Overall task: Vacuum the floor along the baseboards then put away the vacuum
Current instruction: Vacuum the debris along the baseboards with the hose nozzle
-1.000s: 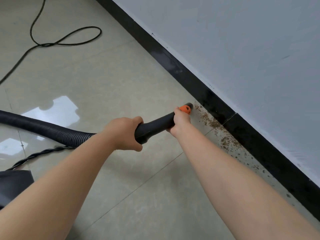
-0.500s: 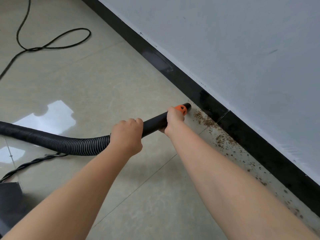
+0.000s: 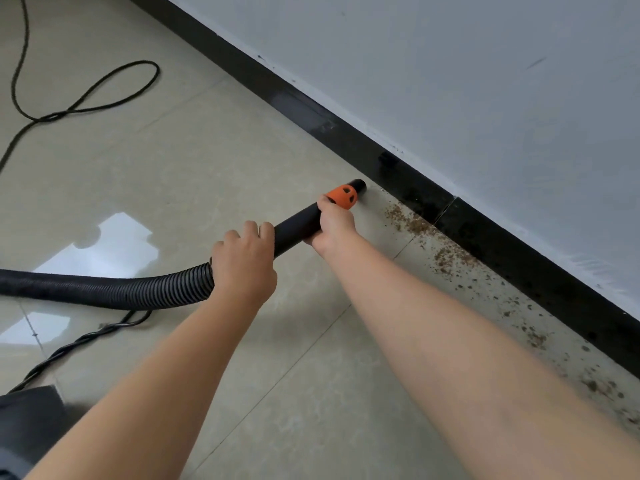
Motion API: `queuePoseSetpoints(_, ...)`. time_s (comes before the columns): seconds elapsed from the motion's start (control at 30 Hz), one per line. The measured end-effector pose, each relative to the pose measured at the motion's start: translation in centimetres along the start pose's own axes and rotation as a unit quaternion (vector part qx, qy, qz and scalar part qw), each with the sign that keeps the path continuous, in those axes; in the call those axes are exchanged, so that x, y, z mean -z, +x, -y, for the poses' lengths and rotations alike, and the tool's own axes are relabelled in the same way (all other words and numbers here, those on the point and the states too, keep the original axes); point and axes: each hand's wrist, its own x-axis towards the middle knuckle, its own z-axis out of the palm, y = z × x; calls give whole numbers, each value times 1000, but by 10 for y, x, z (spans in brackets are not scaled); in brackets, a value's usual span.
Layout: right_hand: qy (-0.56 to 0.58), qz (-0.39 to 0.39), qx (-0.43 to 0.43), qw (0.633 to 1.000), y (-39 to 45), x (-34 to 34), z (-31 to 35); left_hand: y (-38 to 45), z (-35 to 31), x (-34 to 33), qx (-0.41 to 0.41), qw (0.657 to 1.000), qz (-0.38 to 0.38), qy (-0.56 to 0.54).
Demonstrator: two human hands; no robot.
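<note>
No text, label, brand, number or sign could be read anywhere; the orange collar [image 3: 342, 196] on the black nozzle [image 3: 356, 186] bore only dark holes, not letters; the black baseboard [image 3: 381, 161] beside that collar showed pale scuffs and glare but no print; the wall [image 3: 450, 81] above the baseboard carried only small marks.

Black vacuum nozzle [image 3: 298, 223] with orange collar [image 3: 342, 196] tilted down near the black baseboard [image 3: 398, 168]; ribbed hose [image 3: 104, 289] trails left.
</note>
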Motion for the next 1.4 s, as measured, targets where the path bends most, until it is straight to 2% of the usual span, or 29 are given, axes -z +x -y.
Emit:
queuePoseSetpoints(0.17,-15,-22,6,1000,2,2,2,5,-3,-6,-28,994,-104,31)
queuePoseSetpoints(0.27,-18,-26,5,999,1,3,6,9,-8,-6,-8,1000,-21,15)
queuePoseSetpoints(0.3,-21,-31,5,999,2,3,7,11,-9,-5,-8,1000,-15,13)
queuePoseSetpoints(0.43,-14,-36,4,999,9,5,10,22,-8,3,-4,1000,-11,15)
queuePoseSetpoints(0.83,-9,15,-23,1000,16,7,9,16,-2,9,-14,1000,5,11)
queuePoseSetpoints(1.4,-40,-13,-20,999,14,22,23,9,-19,14,-24,998,28,-45)
